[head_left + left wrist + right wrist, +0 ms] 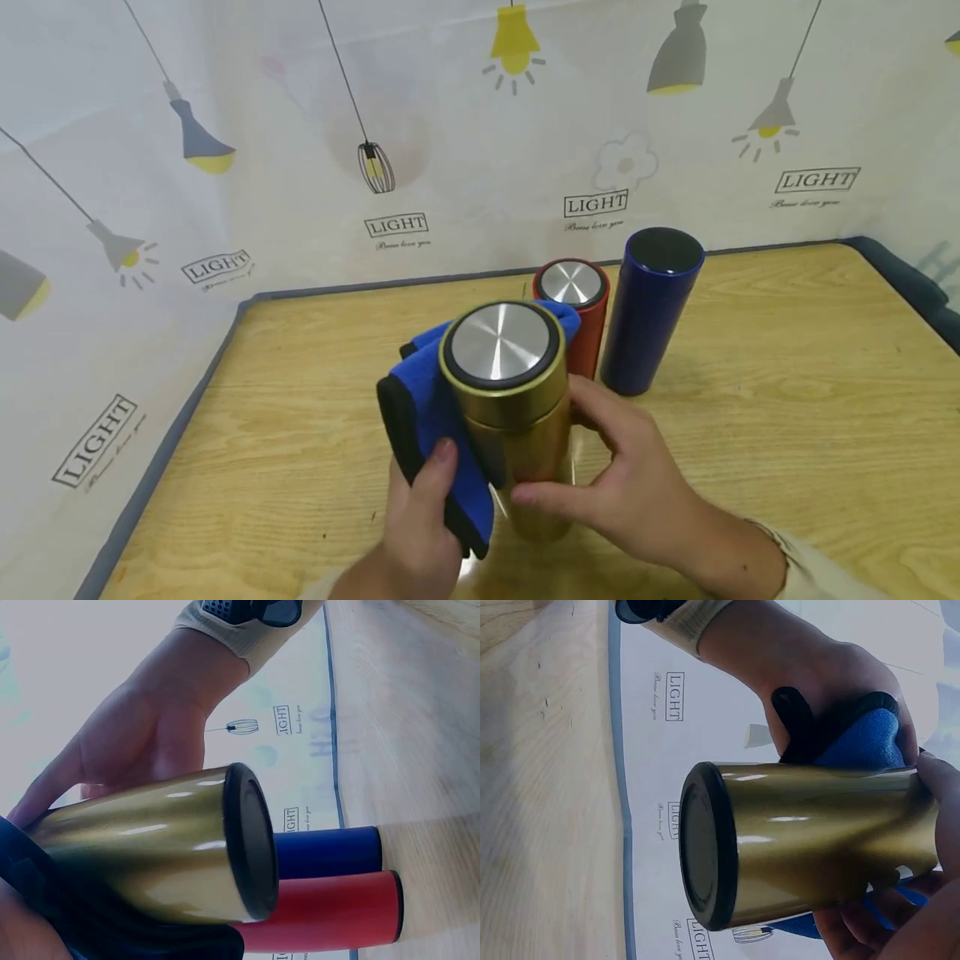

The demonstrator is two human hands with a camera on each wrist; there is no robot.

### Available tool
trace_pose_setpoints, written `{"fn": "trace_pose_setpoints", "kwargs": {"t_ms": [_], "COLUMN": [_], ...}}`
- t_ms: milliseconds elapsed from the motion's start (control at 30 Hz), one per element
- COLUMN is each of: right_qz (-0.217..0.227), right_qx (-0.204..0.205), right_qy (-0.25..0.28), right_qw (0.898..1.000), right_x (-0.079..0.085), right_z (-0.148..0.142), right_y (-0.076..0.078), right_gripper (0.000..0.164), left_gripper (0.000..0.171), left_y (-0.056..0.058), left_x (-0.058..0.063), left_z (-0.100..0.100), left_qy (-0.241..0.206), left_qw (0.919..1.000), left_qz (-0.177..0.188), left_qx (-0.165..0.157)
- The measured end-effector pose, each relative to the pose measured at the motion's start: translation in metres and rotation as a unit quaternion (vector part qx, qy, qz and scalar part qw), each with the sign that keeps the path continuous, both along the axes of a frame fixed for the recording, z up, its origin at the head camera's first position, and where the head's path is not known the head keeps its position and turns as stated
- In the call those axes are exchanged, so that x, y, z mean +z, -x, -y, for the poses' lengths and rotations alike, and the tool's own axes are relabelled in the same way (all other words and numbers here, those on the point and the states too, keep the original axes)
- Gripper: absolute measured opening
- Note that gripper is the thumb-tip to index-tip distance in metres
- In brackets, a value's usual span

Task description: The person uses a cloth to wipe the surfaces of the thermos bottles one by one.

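A gold thermos bottle (528,454) with a black-rimmed silver lid is held up off the table; both wrist views show its dark base. My right hand (637,483) grips the body from the right, thumb at the front. On the other side, my left hand (423,521) holds a folded blue cloth (435,400) with black edging against the bottle. The cloth wraps behind the bottle, where part of it is hidden. In the right wrist view, the cloth (866,742) lies between the left palm and the gold bottle (825,832).
Just behind the gold bottle stands a red thermos bottle (588,342), partly covered by it. Beside that is a dark blue bottle (648,325) with a black top. The wooden table (300,433) meets a lamp-patterned white sheet (465,167) at the back and left.
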State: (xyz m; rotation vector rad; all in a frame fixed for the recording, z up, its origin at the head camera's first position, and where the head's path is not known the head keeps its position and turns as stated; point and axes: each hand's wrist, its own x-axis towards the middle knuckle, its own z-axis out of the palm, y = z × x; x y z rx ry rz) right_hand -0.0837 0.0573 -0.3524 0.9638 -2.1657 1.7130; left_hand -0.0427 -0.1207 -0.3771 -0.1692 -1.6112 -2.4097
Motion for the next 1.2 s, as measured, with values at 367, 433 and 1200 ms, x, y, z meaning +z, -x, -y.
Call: {"fn": "trace_pose_setpoints", "kwargs": {"t_ms": [367, 433, 1200], "right_qz": [0.036, 0.045, 0.016], "right_qx": [0.016, 0.009, 0.068], "right_qy": [-0.008, -0.004, -0.046], "right_qw": [0.999, 0.999, 0.997], "right_x": [0.000, 0.000, -0.008], "right_z": [-0.001, -0.001, 0.004], "right_y": [0.000, -0.001, 0.001], "right_gripper": [0.087, 0.092, 0.081], "left_gripper": [0.048, 0.049, 0.048], "left_y": [0.003, 0.004, 0.010], "left_x": [0.004, 0.006, 0.009], "left_z": [0.001, 0.001, 0.003], "left_qy": [-0.014, -0.020, -0.062], "left_qw": [0.9966, 0.9948, 0.9890], "left_qz": [-0.068, -0.084, -0.134], "left_qx": [-0.043, -0.053, -0.013]}}
